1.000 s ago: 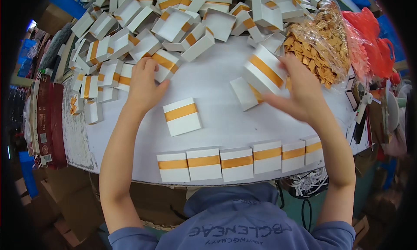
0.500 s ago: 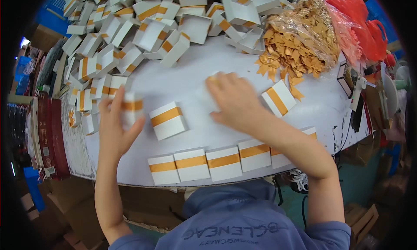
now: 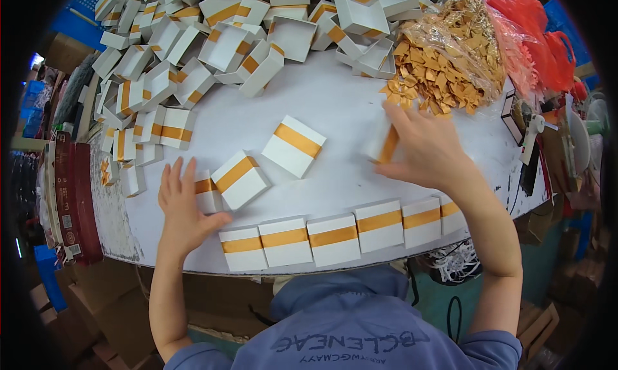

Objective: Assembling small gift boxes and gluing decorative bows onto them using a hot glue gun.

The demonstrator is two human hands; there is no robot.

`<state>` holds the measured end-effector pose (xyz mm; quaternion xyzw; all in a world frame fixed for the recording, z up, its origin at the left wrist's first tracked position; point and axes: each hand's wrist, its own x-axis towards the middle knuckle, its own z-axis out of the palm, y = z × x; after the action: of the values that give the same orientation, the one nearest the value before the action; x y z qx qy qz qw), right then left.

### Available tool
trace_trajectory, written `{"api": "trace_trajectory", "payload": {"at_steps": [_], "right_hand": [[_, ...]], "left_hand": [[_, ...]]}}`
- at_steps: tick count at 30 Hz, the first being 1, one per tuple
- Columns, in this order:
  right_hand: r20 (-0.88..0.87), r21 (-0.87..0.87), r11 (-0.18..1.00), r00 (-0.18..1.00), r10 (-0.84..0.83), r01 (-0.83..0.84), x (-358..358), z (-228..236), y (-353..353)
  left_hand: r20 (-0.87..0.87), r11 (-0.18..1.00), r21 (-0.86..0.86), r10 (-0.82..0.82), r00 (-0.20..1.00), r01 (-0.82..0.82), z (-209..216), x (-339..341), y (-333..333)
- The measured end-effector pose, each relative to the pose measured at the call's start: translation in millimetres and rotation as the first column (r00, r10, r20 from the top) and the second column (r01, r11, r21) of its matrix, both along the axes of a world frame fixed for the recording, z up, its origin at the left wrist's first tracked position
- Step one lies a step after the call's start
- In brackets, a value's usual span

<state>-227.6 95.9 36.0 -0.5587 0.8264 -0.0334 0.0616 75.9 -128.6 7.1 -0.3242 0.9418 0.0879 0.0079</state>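
My left hand (image 3: 183, 209) has its fingers spread beside a small white box lid (image 3: 207, 195) with a gold ribbon band, partly covered by the hand. That lid touches another banded white lid (image 3: 241, 180), which lies tilted. A third white lid (image 3: 295, 147) lies apart, farther to the right. On the right, my right hand (image 3: 421, 138) grips a white box lid (image 3: 381, 138) between thumb and fingers; it is blurred and partly hidden. Along the near table edge stands a row of several banded white lids (image 3: 331, 241).
A large heap of white box parts (image 3: 257, 48) with gold bands covers the far left and middle. Loose gold ribbon bows (image 3: 444, 74) spill from a clear plastic bag at far right. A red plastic bag (image 3: 534, 35) sits beside them. Dark red cartons (image 3: 77, 203) stand left of the table.
My left hand has moved nearer and set its lid beside the tilted one. My right hand has left a lid mid-table and moved right, onto the lid that lay there.
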Motion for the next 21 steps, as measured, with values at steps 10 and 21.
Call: {"api": "trace_trajectory", "payload": {"at_steps": [10,21], "right_hand": [[-0.152,-0.364,0.914,0.979,0.133,-0.18,70.9,-39.7,-76.1],[-0.159,-0.524,0.85,0.974,-0.16,0.054,-37.2,-25.9,-90.2]], "left_hand": [[0.064,0.974,0.22,0.033,0.997,-0.046,-5.0,-19.2,3.6],[-0.067,0.866,0.495,-0.039,0.997,0.067,14.5,-51.1,16.6]]}}
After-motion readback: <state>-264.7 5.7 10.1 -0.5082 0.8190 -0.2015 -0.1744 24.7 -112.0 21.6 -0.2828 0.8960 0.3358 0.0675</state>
